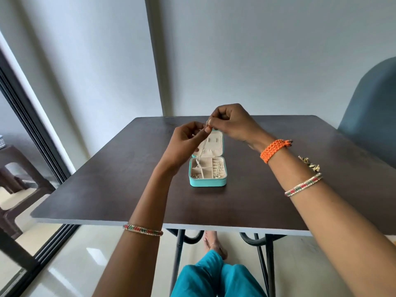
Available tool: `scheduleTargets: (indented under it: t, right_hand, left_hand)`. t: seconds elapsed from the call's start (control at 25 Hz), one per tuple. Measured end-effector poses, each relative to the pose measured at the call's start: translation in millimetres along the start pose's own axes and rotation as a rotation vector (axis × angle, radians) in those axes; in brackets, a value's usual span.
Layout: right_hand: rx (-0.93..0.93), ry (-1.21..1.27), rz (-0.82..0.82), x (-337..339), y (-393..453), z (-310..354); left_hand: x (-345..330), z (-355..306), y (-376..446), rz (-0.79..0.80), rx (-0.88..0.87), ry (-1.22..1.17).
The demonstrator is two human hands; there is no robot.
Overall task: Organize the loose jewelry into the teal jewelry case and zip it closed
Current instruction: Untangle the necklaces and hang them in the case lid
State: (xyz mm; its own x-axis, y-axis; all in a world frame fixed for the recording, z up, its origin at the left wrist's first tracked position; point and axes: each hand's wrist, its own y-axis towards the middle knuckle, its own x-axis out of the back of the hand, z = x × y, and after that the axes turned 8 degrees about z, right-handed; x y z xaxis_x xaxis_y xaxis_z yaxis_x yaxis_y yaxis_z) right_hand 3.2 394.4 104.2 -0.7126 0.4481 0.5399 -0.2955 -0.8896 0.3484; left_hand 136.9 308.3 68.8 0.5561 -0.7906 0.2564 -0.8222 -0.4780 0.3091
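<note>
Table (120, 189) centre: open case (207, 182) (chain (201, 156) overhead)

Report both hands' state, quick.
Left hand: pinching the thin chain above the open case.
Right hand: pinching the same chain's top end.

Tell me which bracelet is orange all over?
The woven orange band on the right wrist, nearest that hand. The two thin bangles, one on each forearm, are beaded in red, green and white instead.
</note>
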Motion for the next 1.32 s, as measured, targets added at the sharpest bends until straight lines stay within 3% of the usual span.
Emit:
scheduleTargets:
  t: [0.2, 0.44, 0.6, 0.72, 0.84, 0.96, 1.12, 1.32]
  right_hand:
    - [-0.001, 0.084, -0.148, 23, -15, 26]
    - [-0.091, 0.55, -0.443, 56, -16, 28]
    - [-0.147, 0.389, -0.599, 71, -13, 4]
    - [-0.213, 0.199, -0.634, 72, -14, -23]
    - [-0.303, 0.041, -0.587, 73, -17, -53]
    - [-0.358, -0.182, -0.439, 69, -22, -85]
    - [-0.453, -0.406, -0.234, 65, -29, -128]
    - [-0.516, -0.57, -0.11, 59, -32, -149]
  left_hand:
    - [-10, -22, -8, -0.004, -0.012, 0.022]
    - [-34, -9, -29, 0.087, 0.138, -0.013]
    - [-65, 4, -31, 0.08, 0.25, 0.023]
    - [-88, 4, -37, 0.037, 0.368, -0.151]
    - [-111, 2, -46, 0.016, 0.533, -0.398]
    - [-135, 5, -52, -0.055, 0.663, -0.568]
    - [-164, 5, -57, -0.196, 0.736, -0.747]
    - [-175, 3, -52, -0.198, 0.819, -0.975]
